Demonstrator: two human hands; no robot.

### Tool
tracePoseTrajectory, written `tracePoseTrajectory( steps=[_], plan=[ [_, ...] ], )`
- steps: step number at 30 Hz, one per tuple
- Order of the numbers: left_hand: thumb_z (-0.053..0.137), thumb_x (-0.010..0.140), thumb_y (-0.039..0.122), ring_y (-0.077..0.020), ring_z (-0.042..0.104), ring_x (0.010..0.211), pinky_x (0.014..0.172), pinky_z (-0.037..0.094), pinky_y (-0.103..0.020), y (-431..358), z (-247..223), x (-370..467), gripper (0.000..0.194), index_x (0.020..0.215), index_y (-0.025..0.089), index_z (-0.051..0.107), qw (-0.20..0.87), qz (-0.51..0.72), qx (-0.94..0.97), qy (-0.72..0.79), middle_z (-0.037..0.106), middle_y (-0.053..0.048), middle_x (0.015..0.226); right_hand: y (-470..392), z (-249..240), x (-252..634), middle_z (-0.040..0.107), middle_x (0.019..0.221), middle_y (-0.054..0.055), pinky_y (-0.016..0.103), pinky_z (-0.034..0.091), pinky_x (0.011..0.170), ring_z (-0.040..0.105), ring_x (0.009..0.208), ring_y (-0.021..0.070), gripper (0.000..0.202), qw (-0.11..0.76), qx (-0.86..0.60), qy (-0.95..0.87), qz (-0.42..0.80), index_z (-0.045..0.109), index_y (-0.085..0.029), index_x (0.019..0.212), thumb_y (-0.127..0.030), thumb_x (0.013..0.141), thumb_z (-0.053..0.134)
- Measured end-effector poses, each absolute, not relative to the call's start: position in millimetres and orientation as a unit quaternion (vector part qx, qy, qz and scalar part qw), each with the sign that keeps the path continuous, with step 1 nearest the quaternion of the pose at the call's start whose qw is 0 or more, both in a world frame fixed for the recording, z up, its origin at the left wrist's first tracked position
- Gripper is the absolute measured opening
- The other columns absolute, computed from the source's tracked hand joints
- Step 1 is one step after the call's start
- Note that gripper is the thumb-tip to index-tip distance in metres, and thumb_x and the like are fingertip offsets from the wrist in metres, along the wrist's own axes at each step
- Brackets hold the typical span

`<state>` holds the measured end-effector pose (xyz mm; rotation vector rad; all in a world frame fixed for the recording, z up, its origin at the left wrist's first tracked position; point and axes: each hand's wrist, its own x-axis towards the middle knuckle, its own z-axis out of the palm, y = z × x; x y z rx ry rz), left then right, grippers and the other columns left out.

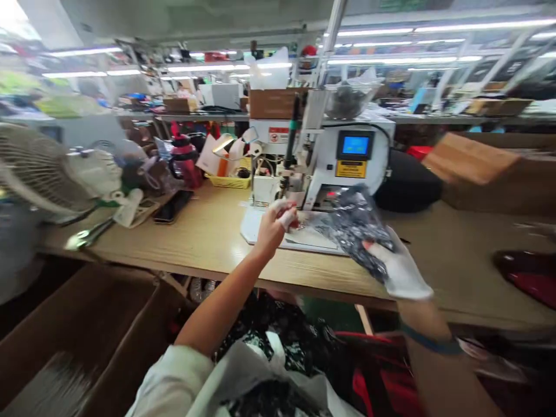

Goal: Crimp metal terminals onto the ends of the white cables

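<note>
My right hand [402,269], in a white glove, grips a clear plastic bag [360,229] with dark contents that I cannot make out. The bag hangs over the right part of the white machine plate [252,227]. White covers wrap some fingers of my left hand [274,226], which is curled closed in front of the machine's working head [284,174]. Whatever it may pinch is too small or blurred to name. Behind both hands stands a white bench machine [324,150] with a lit blue screen [355,144].
A phone [174,207], a pink bottle [185,156], a yellow basket [230,180] and a fan [37,168] are on the left of the table [208,237]. Cardboard boxes [490,168] and a dark red shiny object [527,275] lie right. An open carton [78,324] stands lower left.
</note>
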<state>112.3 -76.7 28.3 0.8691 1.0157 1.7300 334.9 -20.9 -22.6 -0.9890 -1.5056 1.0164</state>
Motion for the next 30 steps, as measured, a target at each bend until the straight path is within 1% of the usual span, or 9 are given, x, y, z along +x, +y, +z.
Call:
tracePoseTrajectory(
  steps=[1, 3, 4, 6, 9, 13, 18, 24, 30],
  plan=[
    [0.070, 0.075, 0.013, -0.0091, 0.062, 0.053, 0.057, 0.052, -0.021, -75, 10, 120, 0.015, 0.086, 0.016, 0.060, 0.551, 0.657, 0.307, 0.413, 0.062, 0.003, 0.066, -19, -19, 345, 0.069, 0.094, 0.003, 0.039, 0.053, 0.078, 0.064, 0.086, 0.0235, 0.037, 0.501, -0.439, -0.621, 0.414, 0.066, -0.023, 0.102, -0.043, 0.072, 0.076],
    [0.066, 0.078, 0.011, -0.0138, 0.068, 0.060, 0.062, 0.054, -0.025, -74, -14, 142, 0.022, 0.096, 0.016, 0.053, 0.666, 0.595, 0.242, 0.380, 0.065, 0.000, 0.071, -7, -10, 351, 0.069, 0.093, 0.002, 0.041, 0.049, 0.085, 0.063, 0.091, 0.0262, 0.041, 0.472, -0.483, -0.637, 0.372, 0.067, -0.023, 0.095, -0.039, 0.060, 0.079],
    [0.062, 0.080, 0.010, -0.0144, 0.069, 0.062, 0.065, 0.055, -0.026, -74, -20, 154, 0.021, 0.096, 0.016, 0.051, 0.686, 0.592, 0.212, 0.366, 0.065, -0.001, 0.074, 2, -6, 349, 0.069, 0.095, 0.003, 0.042, 0.046, 0.089, 0.062, 0.094, 0.0272, 0.042, 0.458, -0.500, -0.651, 0.343, 0.068, -0.022, 0.093, -0.038, 0.056, 0.079],
    [0.059, 0.080, 0.006, -0.0138, 0.069, 0.065, 0.071, 0.056, -0.027, -74, -23, 174, 0.022, 0.095, 0.017, 0.048, 0.668, 0.637, 0.168, 0.346, 0.064, -0.001, 0.079, 20, -3, 341, 0.069, 0.097, 0.005, 0.042, 0.043, 0.093, 0.061, 0.097, 0.0281, 0.041, 0.440, -0.516, -0.671, 0.300, 0.069, -0.020, 0.089, -0.036, 0.052, 0.078],
    [0.058, 0.077, 0.001, -0.0125, 0.068, 0.069, 0.079, 0.056, -0.029, -74, -23, 189, 0.027, 0.095, 0.018, 0.049, 0.638, 0.682, 0.121, 0.337, 0.061, 0.001, 0.081, 36, -6, 328, 0.068, 0.090, 0.005, 0.040, 0.045, 0.087, 0.061, 0.093, 0.0272, 0.036, 0.435, -0.516, -0.663, 0.324, 0.069, -0.019, 0.084, -0.036, 0.052, 0.074],
    [0.052, 0.077, -0.001, -0.0137, 0.066, 0.062, 0.083, 0.056, -0.033, -72, -32, 189, 0.018, 0.087, 0.015, 0.054, 0.700, 0.619, 0.064, 0.349, 0.060, -0.002, 0.071, 39, -6, 321, 0.067, 0.082, 0.003, 0.040, 0.044, 0.084, 0.060, 0.087, 0.0264, 0.032, 0.435, -0.515, -0.663, 0.326, 0.070, -0.019, 0.079, -0.035, 0.051, 0.073],
    [0.056, 0.074, -0.001, -0.0164, 0.068, 0.066, 0.086, 0.056, -0.034, -65, -39, 180, 0.019, 0.083, 0.015, 0.055, 0.703, 0.627, 0.045, 0.334, 0.061, -0.004, 0.073, 39, 19, 311, 0.069, 0.088, 0.004, 0.040, 0.043, 0.087, 0.060, 0.088, 0.0255, 0.025, 0.423, -0.484, -0.739, 0.202, 0.074, -0.020, 0.080, -0.031, 0.057, 0.073],
    [0.059, 0.073, 0.002, -0.0185, 0.069, 0.074, 0.086, 0.055, -0.033, -64, -40, 172, 0.016, 0.084, 0.015, 0.057, 0.709, 0.623, 0.037, 0.328, 0.064, -0.008, 0.078, 46, 52, 294, 0.065, 0.085, 0.006, 0.037, 0.045, 0.079, 0.059, 0.083, 0.0239, 0.019, 0.385, -0.468, -0.793, 0.063, 0.075, -0.018, 0.078, -0.029, 0.062, 0.075],
    [0.058, 0.073, 0.001, -0.0174, 0.068, 0.077, 0.088, 0.054, -0.031, -61, -38, 175, 0.015, 0.078, 0.015, 0.058, 0.721, 0.617, 0.038, 0.314, 0.064, -0.007, 0.080, 56, 57, 289, 0.064, 0.078, 0.006, 0.035, 0.045, 0.074, 0.059, 0.078, 0.0227, 0.012, 0.369, -0.472, -0.799, 0.044, 0.073, -0.018, 0.072, -0.029, 0.068, 0.070]
  ],
)
